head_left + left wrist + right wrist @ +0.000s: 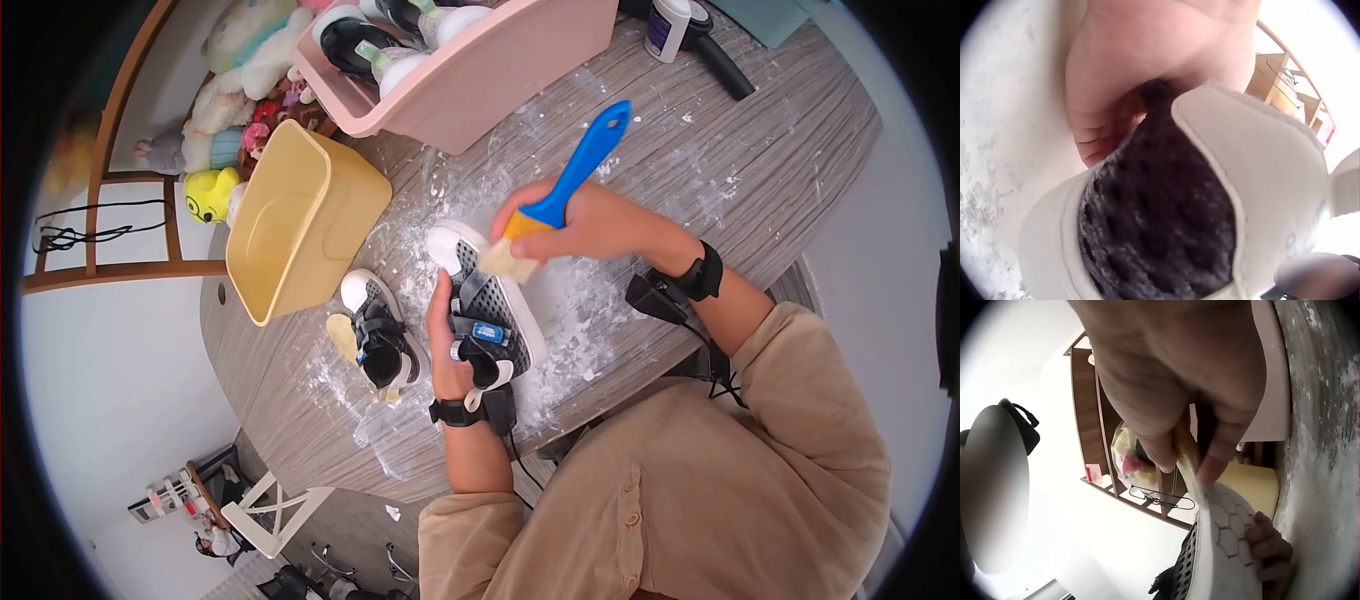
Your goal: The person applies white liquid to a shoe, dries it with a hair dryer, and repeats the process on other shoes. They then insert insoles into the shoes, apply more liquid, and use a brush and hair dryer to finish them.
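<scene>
In the head view, my left hand (452,374) grips a black and grey mesh sneaker (492,302) with a white toe and sole, tilted above the table. Its fingers (1270,550) wrap the sole's underside in the right wrist view. A paintbrush (592,150) with a blue and yellow handle is held in my right hand (605,225). Its pale bristles (506,264) lie against the sneaker's side near the toe. A matching sneaker (378,328) stands on the table left of my left hand. The left wrist view shows the held sneaker's dark mesh and pale heel panel (1260,169) close up.
White powdery flakes (585,345) cover much of the wood-grain table (790,110). A yellow bin (350,195) lies tilted behind the second sneaker. Further back, a pink bin (500,75) holds more shoes. A white bottle (666,30) and a black-handled item (722,68) sit at the far right.
</scene>
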### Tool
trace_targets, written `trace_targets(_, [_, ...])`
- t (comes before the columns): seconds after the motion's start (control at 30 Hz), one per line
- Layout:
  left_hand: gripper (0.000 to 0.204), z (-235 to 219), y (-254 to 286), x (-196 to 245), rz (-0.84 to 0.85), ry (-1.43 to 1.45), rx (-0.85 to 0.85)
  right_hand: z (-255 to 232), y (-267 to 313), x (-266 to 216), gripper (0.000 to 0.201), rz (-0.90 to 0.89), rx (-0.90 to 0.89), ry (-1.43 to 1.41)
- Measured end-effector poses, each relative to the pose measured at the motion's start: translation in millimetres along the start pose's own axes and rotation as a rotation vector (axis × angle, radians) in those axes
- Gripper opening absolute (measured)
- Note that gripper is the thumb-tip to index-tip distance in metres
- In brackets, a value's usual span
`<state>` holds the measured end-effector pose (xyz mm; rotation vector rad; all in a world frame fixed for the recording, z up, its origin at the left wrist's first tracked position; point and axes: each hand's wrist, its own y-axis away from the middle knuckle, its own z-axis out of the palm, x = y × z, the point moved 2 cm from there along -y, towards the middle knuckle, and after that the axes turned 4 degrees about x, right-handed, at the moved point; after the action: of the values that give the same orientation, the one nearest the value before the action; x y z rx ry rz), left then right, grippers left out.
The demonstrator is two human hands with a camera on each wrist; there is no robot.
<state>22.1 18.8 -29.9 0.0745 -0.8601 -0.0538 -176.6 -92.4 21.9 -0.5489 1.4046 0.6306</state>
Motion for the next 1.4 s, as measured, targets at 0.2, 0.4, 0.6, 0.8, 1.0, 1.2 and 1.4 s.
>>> trace_targets(0.2, [0.089,9.3,-8.9,6.0,-0.243,-0.227,0.438,0.0,5.4,0.7,0.023,0.113,-0.283,0.160])
trace_targets(0.4, [0.047,9.0,-5.6,3.4,-0.113,-0.108,0.171,-7.2,-4.0,1.5,0.024,-0.016,0.190,-0.164])
trace_targets(0.6, [0.048,-16.4,-10.7,-1.5,-0.306,-0.016,0.438,-0.7,-2.7,11.0,0.023,0.057,-0.064,-0.077])
trace_targets(0.8, [0.046,-16.6,-11.8,-6.1,-0.186,-0.126,0.480,3.3,6.2,5.4,0.020,0.204,-0.428,0.126])
trace_targets(1.0, [0.037,20.4,-12.7,7.6,-0.355,-0.062,0.480,-12.4,-3.8,8.6,0.026,0.064,0.251,-0.104])
trace_targets(1.2, [0.051,3.9,-4.0,1.9,-0.088,-0.295,0.315,-8.1,-3.9,6.9,0.026,0.090,0.109,-0.069])
trace_targets(1.4, [0.052,-18.2,-10.4,-6.4,-0.186,-0.090,0.443,3.2,3.5,7.5,0.024,0.219,-0.383,0.199])
